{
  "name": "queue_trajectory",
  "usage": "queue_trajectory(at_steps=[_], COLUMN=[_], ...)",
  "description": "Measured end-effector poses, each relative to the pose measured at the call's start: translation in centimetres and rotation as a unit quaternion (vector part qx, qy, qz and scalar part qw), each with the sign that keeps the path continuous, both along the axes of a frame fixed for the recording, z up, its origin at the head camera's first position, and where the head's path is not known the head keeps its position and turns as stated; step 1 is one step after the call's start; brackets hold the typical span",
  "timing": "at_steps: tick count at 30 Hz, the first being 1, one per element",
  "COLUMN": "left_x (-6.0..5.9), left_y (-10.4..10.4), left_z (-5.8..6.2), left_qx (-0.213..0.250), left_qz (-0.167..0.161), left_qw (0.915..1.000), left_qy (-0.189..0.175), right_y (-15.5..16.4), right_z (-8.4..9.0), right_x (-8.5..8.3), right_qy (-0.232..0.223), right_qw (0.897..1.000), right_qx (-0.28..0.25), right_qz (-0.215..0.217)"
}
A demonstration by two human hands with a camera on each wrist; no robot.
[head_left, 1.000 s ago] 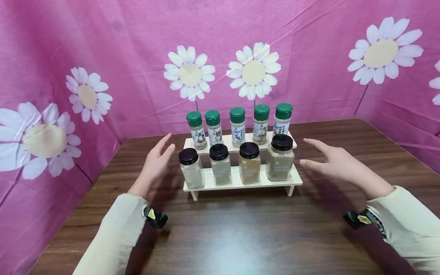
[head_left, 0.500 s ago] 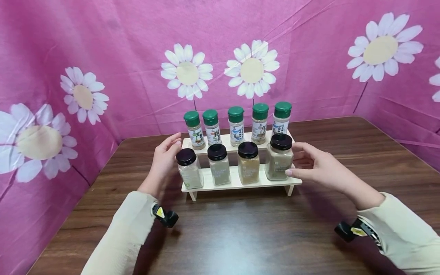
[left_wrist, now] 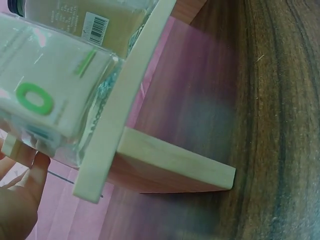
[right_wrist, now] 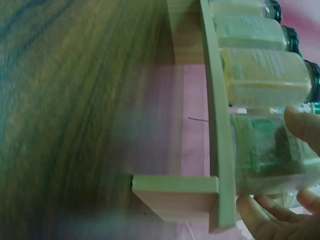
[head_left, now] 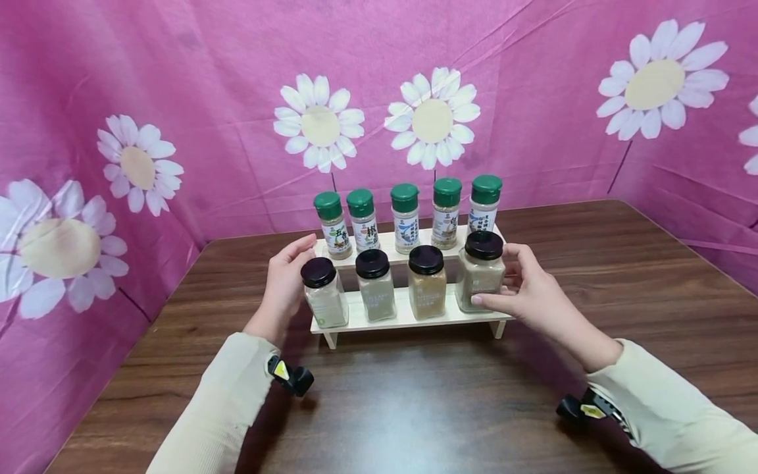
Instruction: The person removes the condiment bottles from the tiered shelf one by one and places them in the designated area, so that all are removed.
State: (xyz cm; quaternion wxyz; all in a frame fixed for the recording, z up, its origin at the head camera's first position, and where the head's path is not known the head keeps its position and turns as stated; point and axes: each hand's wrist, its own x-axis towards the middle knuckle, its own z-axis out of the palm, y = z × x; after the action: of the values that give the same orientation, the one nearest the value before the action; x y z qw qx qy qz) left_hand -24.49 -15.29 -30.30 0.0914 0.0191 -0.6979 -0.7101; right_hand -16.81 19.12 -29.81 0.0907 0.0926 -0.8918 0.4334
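Note:
A two-tier pale wooden rack [head_left: 408, 316] bears spice containers. My right hand [head_left: 535, 283] grips the rightmost black-lidded jar [head_left: 482, 273] on the lower tier, thumb across its front and fingers at its right side. That jar stands upright on the board; in the right wrist view its powder [right_wrist: 285, 150] shows through the glass. My left hand [head_left: 284, 283] holds the left end of the upper tier, its thumb and fingers about the board end [left_wrist: 19, 150] in the left wrist view. The leftmost jar [head_left: 326, 296], filled with pale powder, partly hides that hand in the head view.
Two more black-lidded jars, one greyish [head_left: 376, 289] and one tan [head_left: 428, 286], stand between the outer ones. Several green-capped shaker bottles [head_left: 405, 214] line the upper tier. The rack stands on a dark wooden table [head_left: 414, 408] before a pink daisy-print cloth [head_left: 225, 85].
My right hand has moved left from beside the rack and taken hold of the rightmost jar. My left hand has moved right to the rack's upper left end.

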Motion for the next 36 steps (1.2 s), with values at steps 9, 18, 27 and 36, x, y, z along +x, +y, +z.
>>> queue_trajectory(at_steps=[9, 18, 27, 36], left_x=[0.2, 0.2, -0.1, -0.2], left_y=[-0.2, 0.3, 0.3, 0.5], left_z=[-0.9, -1.7, -2.2, -2.6], left_qx=[0.021, 0.073, 0.083, 0.078], left_qz=[0.0, 0.012, 0.02, 0.029], left_qw=[0.9996, 0.9972, 0.996, 0.9956], left_qy=[-0.016, 0.015, 0.026, 0.043], right_y=[-0.7, -0.8, -0.7, -0.2], right_z=[-0.8, -0.9, -1.3, -1.5], right_x=[0.0, -0.1, -0.3, 0.0], right_qy=[0.013, 0.03, 0.042, 0.05], right_qw=[0.999, 0.999, 0.998, 0.998], right_qx=[0.011, -0.001, -0.015, -0.023], right_qz=[-0.031, -0.033, -0.035, -0.043])
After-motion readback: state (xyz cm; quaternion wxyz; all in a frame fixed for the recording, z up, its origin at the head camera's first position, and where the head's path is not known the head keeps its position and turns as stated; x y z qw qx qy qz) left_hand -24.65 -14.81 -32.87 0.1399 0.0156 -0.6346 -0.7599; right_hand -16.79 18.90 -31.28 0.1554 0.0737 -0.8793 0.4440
